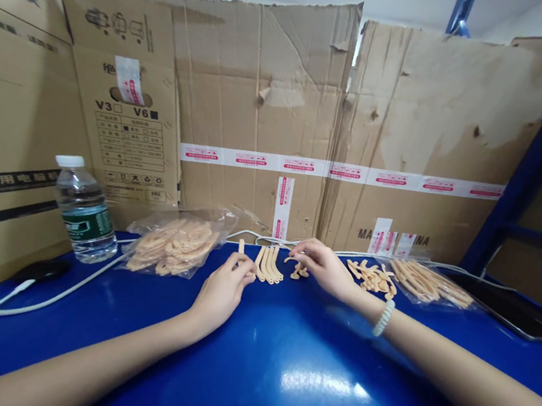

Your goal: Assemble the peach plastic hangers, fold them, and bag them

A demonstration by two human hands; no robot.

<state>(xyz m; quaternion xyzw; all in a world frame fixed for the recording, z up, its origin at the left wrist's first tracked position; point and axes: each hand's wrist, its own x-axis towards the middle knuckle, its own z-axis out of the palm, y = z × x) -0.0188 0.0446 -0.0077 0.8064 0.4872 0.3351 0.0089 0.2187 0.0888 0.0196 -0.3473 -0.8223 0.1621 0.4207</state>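
Observation:
My left hand (222, 289) rests on the blue table (249, 361) with its fingers closed round one peach-coloured plastic strip (241, 247) that stands up from them. Just right of it lies a small row of the same strips (269, 264), side by side. My right hand (323, 264), with a white beaded band at the wrist, pinches a small peach hook-shaped piece (298, 271) at its fingertips. A loose heap of such small pieces (374, 278) lies to the right of that hand.
A clear bag of peach strips (174, 243) lies left of centre, another open bag of long strips (428, 282) at the right. A water bottle (84, 210) stands at the left, a white cable (46, 296) runs past it. Cardboard boxes (263, 114) wall the back.

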